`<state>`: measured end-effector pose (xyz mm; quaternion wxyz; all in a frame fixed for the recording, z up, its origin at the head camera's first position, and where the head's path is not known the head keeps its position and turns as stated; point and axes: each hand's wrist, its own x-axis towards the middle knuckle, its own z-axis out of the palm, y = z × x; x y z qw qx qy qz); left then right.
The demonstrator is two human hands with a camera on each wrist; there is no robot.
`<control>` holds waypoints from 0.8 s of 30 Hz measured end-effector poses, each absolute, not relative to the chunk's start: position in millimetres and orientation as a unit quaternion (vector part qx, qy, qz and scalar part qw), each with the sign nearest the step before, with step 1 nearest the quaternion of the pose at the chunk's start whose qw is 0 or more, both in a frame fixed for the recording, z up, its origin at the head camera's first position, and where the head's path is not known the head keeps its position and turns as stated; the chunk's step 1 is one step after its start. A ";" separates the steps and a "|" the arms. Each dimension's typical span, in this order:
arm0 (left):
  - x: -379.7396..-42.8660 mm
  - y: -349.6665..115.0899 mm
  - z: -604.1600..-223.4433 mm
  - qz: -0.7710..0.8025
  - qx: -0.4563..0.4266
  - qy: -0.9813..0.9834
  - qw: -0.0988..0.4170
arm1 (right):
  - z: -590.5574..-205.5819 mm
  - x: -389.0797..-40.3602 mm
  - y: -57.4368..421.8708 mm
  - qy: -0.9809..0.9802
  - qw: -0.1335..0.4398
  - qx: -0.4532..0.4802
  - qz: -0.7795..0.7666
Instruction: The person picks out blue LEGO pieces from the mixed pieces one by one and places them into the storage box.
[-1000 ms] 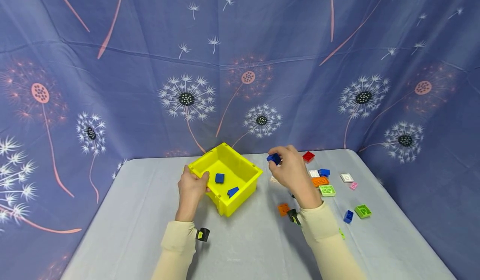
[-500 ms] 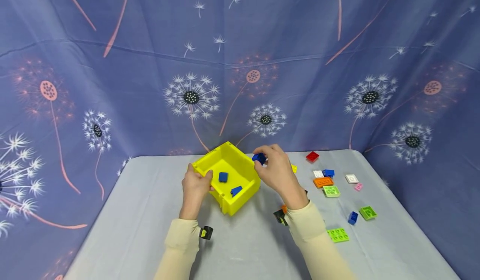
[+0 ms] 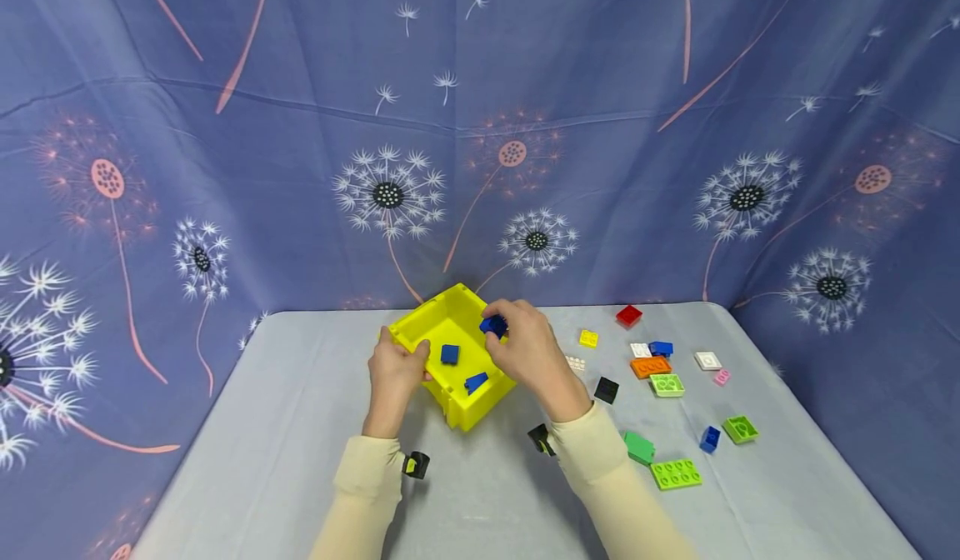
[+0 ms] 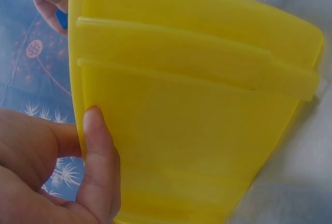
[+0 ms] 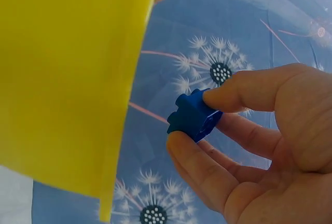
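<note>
A yellow plastic bin (image 3: 427,324) stands turned at an angle on the table. My left hand (image 3: 395,374) pinches its near left wall; the left wrist view shows the fingers (image 4: 98,167) against the outside of the yellow wall. Two blue toy bricks lie inside: a square one (image 3: 450,354) and a sloped one (image 3: 476,382). Between thumb and fingertips my right hand (image 3: 528,352) pinches another blue toy brick (image 5: 192,115), its studs facing the bin. In the head view this brick overlaps the bin's right rim; in the right wrist view it is above the rim's level.
Loose toy bricks lie on the right side of the table, among them a red one (image 3: 628,316), an orange one (image 3: 650,367), a black one (image 3: 607,390), a green one (image 3: 639,447) and a lime one (image 3: 677,474). A dandelion-print curtain (image 3: 637,168) hangs behind.
My right hand has carried the blue brick leftward, from right of the bin to its right rim. My left hand keeps its grip on the bin. The head view has shifted slightly.
</note>
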<state>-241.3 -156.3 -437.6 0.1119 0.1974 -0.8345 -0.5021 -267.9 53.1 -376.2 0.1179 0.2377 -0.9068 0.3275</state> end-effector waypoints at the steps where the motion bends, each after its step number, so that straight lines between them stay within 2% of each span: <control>1: -241.4 -156.2 -437.4 -0.502 0.198 -0.835 0.112 | -377.1 -267.8 51.2 -0.906 0.118 0.242 0.327; 10: -241.1 -156.0 -437.1 -0.501 0.200 -0.835 0.107 | -388.2 -267.2 38.0 -0.905 0.119 0.269 0.308; 24: -239.5 -155.3 -435.8 -0.478 0.196 -0.849 0.111 | -394.8 -265.7 30.3 -0.912 0.083 0.277 0.291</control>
